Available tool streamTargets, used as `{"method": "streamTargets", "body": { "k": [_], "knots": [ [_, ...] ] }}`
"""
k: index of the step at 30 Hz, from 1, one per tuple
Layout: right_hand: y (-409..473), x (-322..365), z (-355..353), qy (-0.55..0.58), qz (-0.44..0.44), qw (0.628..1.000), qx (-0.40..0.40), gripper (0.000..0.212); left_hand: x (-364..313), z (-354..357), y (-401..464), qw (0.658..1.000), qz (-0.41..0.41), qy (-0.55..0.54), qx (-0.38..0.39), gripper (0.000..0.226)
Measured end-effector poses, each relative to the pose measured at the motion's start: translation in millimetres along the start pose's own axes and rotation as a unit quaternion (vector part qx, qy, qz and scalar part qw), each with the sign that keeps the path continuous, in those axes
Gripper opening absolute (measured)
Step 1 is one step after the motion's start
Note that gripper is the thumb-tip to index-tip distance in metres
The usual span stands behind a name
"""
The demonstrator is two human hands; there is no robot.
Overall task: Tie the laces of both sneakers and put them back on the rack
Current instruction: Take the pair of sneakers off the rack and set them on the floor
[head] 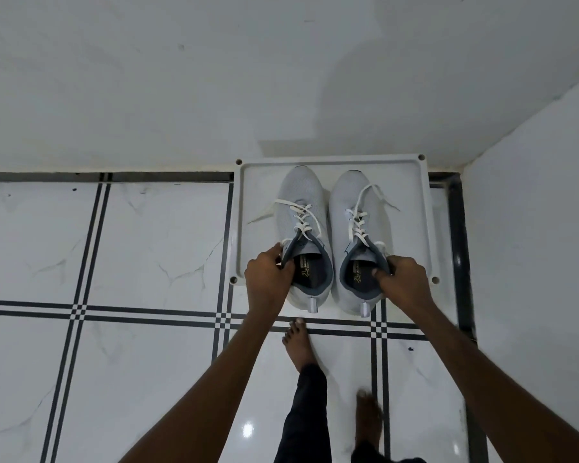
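Two light grey sneakers with white laces sit side by side over a white rack shelf (411, 208), toes toward the wall. My left hand (269, 275) grips the collar of the left sneaker (301, 202) on its left side. My right hand (403, 279) grips the collar of the right sneaker (348, 202) on its right side. The laces of both lie loose and untied, with ends trailing over the uppers and onto the shelf. The heels of both sneakers overhang the shelf's near edge.
The shelf stands against a white wall (181, 78), with a second white wall (532, 228) close on the right. White floor tiles (147, 245) with dark stripes spread to the left and near side. My bare feet (298, 345) stand just behind the shelf.
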State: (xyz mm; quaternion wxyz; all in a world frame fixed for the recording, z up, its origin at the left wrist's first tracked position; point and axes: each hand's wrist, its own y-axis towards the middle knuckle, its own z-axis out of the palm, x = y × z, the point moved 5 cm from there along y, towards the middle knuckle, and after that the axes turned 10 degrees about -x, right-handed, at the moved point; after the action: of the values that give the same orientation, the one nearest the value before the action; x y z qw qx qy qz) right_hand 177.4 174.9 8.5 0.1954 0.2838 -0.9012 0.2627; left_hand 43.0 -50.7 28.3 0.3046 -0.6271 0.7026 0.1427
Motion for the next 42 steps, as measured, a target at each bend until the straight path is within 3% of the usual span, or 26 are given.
{"method": "streamTargets", "body": {
  "k": [11,18,27,31,37,42],
  "knots": [
    [-110.6,-60.8,-17.5,0.004,-0.050,0.998,-0.028,0.020,17.6,-18.9,-143.8,0.999,0.008,-0.014,-0.044,0.020],
    [-182.1,-115.8,19.3,0.009,-0.016,1.000,-0.014,0.017,71.6,0.9,-213.7,1.000,-0.013,-0.003,-0.012,0.017],
    [-201.1,-194.4,159.6,0.004,0.031,0.999,-0.013,0.014,208.8,96.7,-233.4,0.999,-0.028,0.033,-0.002,0.013],
    [-181.8,-233.4,248.0,0.005,0.030,0.999,-0.019,0.015,288.4,165.8,-221.1,0.999,-0.029,0.032,0.008,0.023],
    [-140.0,-281.7,370.7,-0.015,0.042,0.999,-0.026,0.014,383.8,256.6,-187.3,0.999,-0.032,0.038,0.013,0.015],
    [-121.9,-300.3,426.5,-0.030,0.024,0.998,-0.042,0.015,427.7,287.8,-174.0,0.999,-0.039,0.025,-0.009,0.014]
  ]
}}
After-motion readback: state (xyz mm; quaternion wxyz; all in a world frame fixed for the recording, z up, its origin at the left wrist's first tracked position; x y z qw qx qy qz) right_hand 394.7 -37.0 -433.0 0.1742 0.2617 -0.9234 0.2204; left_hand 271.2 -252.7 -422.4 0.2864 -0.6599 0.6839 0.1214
